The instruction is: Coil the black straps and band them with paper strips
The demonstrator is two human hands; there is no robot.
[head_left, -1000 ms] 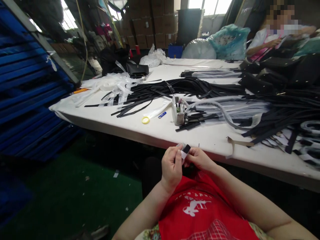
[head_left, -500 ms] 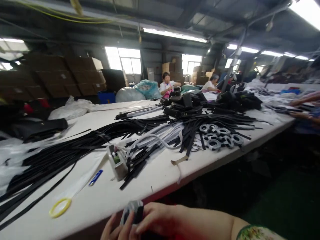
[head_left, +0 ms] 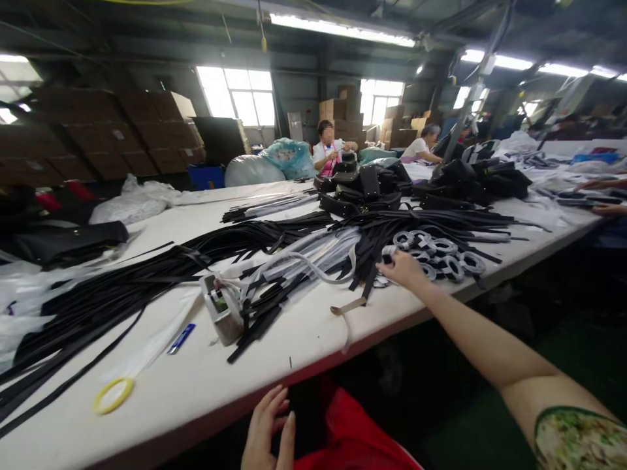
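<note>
My right hand (head_left: 406,270) reaches across the table, fingers closed on a small coiled strap (head_left: 389,252), black with a grey-white outside. It is at the left side of a pile of similar coiled straps (head_left: 445,246); whether the held coil touches the pile I cannot tell. Below the table's front edge, my left hand (head_left: 269,427) holds nothing, with its fingers loosely bent and the thumb apart. A bundle of long black strips (head_left: 365,256) lies just left of my right hand.
The white table (head_left: 298,333) carries a tape dispenser (head_left: 221,313), a blue cutter (head_left: 181,339), a yellow tape ring (head_left: 113,395) and a brown strip (head_left: 349,306). Black bags (head_left: 369,186) are heaped farther back. Co-workers sit across the table; another person's hands show at far right.
Both hands were together on the coil at the table's front edge. My right hand has carried it forward and right to the pile; my left hand has let go and stayed near.
</note>
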